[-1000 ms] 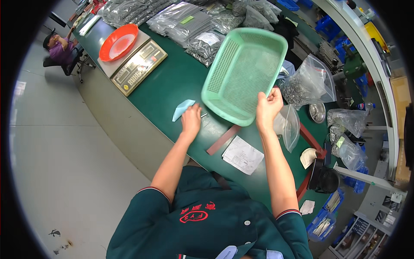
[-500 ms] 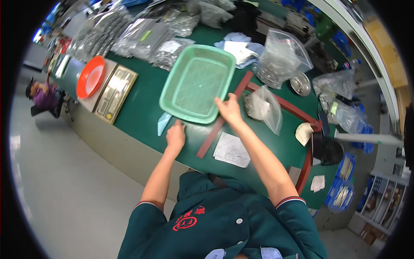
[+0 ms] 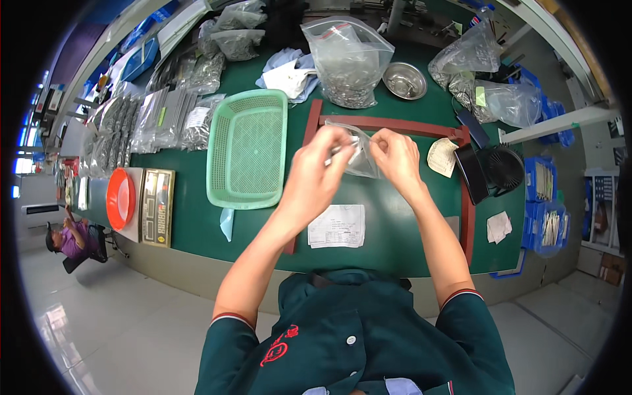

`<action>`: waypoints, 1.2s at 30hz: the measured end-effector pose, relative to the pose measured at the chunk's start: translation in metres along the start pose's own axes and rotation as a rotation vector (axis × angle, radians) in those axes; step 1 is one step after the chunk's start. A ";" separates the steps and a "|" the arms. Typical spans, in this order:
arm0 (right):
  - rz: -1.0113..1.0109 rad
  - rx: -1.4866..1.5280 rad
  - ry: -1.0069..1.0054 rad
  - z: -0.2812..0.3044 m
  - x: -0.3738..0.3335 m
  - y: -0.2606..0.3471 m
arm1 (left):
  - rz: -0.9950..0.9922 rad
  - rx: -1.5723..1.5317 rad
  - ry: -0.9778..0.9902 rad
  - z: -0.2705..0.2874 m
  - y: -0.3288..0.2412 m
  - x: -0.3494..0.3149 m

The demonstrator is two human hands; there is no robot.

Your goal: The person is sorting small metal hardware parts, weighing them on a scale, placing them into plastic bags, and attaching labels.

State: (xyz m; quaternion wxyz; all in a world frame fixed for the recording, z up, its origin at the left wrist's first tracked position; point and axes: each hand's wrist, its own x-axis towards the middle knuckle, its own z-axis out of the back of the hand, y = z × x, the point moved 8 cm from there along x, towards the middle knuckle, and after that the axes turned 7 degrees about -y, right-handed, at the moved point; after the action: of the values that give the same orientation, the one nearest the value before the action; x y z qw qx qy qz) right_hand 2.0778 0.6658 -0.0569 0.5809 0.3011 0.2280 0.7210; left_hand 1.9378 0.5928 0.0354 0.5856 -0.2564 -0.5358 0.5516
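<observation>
Both hands are raised over the green table (image 3: 408, 217), holding one small clear plastic bag (image 3: 359, 153) between them. The left hand (image 3: 316, 172) pinches the bag's left edge with thumb and fingertips closed on it; the right hand (image 3: 394, 157) pinches the opposite edge the same way. The bag hangs stretched between the two grips, its long axis running roughly left to right, tilted slightly down toward the right hand; which end is the mouth cannot be told. Something small and pale shows inside near the left fingers, too blurred to identify. Just left of the left hand sits an empty green mesh basket (image 3: 247, 150), long axis pointing away from the person. Beyond the hands stands a large clear bag of small metal parts (image 3: 347, 60), and right of that a round metal dish (image 3: 405, 80). A red frame (image 3: 388, 124) lies flat on the table under the hands. Near the person, below the left wrist, lies a white printed sheet (image 3: 337, 226). Right of the right hand is a small black fan (image 3: 503, 170). Far left are a scale (image 3: 157, 207) and a red dish (image 3: 120, 198).
</observation>
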 end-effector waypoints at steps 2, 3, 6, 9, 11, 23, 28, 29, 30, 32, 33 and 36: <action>-0.032 0.074 -0.025 0.006 0.007 -0.004 | -0.060 0.187 0.179 -0.041 0.008 0.019; -0.051 0.145 -0.042 0.011 0.011 -0.007 | -0.161 0.356 0.264 -0.057 0.014 0.025; -0.101 0.237 -0.079 0.015 0.019 -0.026 | -0.258 0.688 0.518 -0.082 0.038 0.024; -0.138 0.272 -0.046 0.008 0.021 -0.031 | -0.368 0.910 0.663 -0.099 0.060 0.012; -0.112 0.278 -0.010 0.003 0.022 -0.025 | -0.399 1.031 0.793 -0.113 0.074 0.010; -0.155 0.424 -0.069 0.011 0.010 -0.034 | -0.104 1.068 1.056 -0.128 0.110 0.021; -0.298 0.721 -0.300 0.025 -0.036 -0.076 | -0.042 0.440 0.527 -0.043 0.016 0.008; -0.360 0.704 -0.277 0.022 -0.050 -0.087 | -0.018 0.394 0.362 -0.016 0.017 -0.004; -0.426 0.684 -0.250 0.016 -0.065 -0.100 | 0.009 0.350 0.197 0.013 0.020 -0.021; -0.464 0.522 -0.062 -0.014 -0.105 -0.135 | 0.099 0.463 -0.023 0.064 0.043 -0.062; -0.470 0.463 0.053 -0.029 -0.121 -0.145 | 0.153 0.528 -0.066 0.083 0.062 -0.086; -0.523 0.367 0.219 -0.057 -0.160 -0.140 | 0.254 0.705 -0.109 0.123 0.095 -0.155</action>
State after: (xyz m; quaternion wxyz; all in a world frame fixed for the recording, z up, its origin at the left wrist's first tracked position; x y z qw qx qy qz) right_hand 2.1592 0.5421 -0.2197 0.6543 0.2530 0.4846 0.5225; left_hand 1.8190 0.4394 -0.0662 0.5355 -0.0739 -0.3072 0.7832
